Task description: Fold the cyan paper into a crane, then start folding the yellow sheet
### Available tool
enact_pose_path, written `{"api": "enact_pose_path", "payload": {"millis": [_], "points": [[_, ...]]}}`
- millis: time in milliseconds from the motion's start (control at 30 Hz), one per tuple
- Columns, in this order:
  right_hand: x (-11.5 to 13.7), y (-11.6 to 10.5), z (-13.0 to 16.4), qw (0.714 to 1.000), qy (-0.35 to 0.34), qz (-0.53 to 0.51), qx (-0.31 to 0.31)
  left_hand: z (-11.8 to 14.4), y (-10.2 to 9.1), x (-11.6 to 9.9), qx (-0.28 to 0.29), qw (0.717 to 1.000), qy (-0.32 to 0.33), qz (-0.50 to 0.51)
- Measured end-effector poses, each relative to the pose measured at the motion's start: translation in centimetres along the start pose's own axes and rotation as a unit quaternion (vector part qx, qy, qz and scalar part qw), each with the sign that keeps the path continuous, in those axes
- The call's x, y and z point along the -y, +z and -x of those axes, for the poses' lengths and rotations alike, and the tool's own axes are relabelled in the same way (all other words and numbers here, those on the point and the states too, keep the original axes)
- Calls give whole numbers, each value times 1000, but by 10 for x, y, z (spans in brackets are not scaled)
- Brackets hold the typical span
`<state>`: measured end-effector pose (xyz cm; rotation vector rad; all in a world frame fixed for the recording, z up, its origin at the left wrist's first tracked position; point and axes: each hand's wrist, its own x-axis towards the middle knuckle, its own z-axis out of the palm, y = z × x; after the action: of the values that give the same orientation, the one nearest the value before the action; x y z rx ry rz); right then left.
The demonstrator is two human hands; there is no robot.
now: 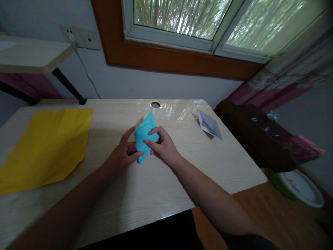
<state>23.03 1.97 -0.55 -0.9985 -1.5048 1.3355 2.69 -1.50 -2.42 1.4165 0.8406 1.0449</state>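
Observation:
A folded sheet of turquoise paper (pixel 144 134), shaped like a pointed diamond with crease lines, is held just over the table between both hands. My right hand (pixel 163 144) pinches its right side, thumb and forefinger on the front face. My left hand (pixel 128 149) holds the lower left edge, with the thumb near the bottom point and the forefinger at the upper left edge. Some fingers of both hands are hidden behind the paper.
A large yellow sheet (pixel 49 146) lies on the left of the pale wooden table (pixel 156 194). A folded white paper piece (pixel 210 125) rests at the right. A cable hole (pixel 155 104) sits at the back edge. A shelf (pixel 33 57) stands at the upper left.

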Motion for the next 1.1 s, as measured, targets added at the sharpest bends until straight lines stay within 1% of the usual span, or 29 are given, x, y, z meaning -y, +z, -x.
{"api": "enact_pose_path", "payload": {"millis": [133,267,467,667,733,900,1000,1100], "points": [[0,0,1,1000,-6,3,-17,0,0,1,1,1000,15,7],[0,0,0,999,-8,3,-43,-1,1,0,1,1000,12,11],[0,0,-2,998,-15,1,-61,0,2,-5,29,1000,8,9],[-1,0,-1,998,-14,13,-52,0,3,-7,25,999,9,-18],[-1,0,-1,999,-14,16,-50,0,3,-8,22,1000,10,-16],[-1,-1,-1,998,-19,16,-60,0,2,-6,35,999,15,-2],[-1,-2,-1,996,-28,31,-75,0,1,-6,35,999,11,0],[-2,-3,-1,993,-53,50,-96,0,1,-7,34,999,9,-2]]}}
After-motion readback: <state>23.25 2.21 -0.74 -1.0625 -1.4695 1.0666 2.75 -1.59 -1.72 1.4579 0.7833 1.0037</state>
